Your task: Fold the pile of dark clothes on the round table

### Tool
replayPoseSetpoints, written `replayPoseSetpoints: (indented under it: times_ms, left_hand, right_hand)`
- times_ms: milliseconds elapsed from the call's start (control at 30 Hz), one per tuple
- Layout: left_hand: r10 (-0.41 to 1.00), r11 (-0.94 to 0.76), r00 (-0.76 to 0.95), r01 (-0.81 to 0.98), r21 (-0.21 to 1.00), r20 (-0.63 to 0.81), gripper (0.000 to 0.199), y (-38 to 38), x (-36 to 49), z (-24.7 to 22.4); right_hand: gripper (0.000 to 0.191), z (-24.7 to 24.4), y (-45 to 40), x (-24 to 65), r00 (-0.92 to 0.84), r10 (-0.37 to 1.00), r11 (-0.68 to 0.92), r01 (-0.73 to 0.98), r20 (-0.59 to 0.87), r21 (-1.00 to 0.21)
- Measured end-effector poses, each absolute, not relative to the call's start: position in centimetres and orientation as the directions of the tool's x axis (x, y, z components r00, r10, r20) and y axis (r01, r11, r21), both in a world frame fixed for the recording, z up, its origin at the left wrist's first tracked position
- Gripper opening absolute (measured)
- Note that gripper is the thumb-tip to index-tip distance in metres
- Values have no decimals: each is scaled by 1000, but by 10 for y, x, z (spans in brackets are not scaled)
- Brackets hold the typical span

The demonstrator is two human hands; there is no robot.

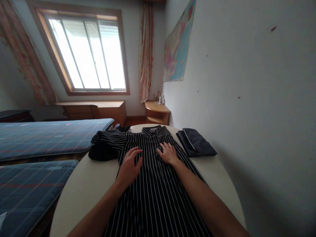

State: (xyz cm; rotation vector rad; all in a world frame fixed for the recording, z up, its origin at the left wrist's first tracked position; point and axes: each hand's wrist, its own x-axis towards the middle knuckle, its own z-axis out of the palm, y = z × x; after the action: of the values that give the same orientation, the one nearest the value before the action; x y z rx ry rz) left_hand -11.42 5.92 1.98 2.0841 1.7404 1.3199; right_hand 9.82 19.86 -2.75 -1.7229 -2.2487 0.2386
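Observation:
A black garment with white stripes (150, 191) lies spread lengthwise over a round pale table (81, 191), its collar at the far edge and one sleeve out to the left. My left hand (129, 166) is over the left side of the cloth, fingers apart and curved, holding nothing. On the upper right part of the garment, near its front opening, my right hand (168, 153) rests with its fingers spread. A folded dark garment (196, 142) lies to the right of my right hand.
Black cloth (102, 152) lies under the striped sleeve at the left. Two beds with blue plaid mattresses (49, 138) stand left of the table. A wall rises close on the right. Beyond are a desk (111, 104) and a small corner shelf (158, 107).

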Motion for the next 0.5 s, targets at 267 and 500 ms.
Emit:
replayPoseSetpoints:
  times_ms: [267,500]
  left_hand:
    - [790,4,-436,707,707,431,45,90,-159,-14]
    - [736,-67,-564,491,869,375,50,96,-171,-7]
  right_hand:
    - [66,-23,198,114,-118,990,136,946,78,-295]
    - [63,-24,197,116,-91,985,136,931,144,-340]
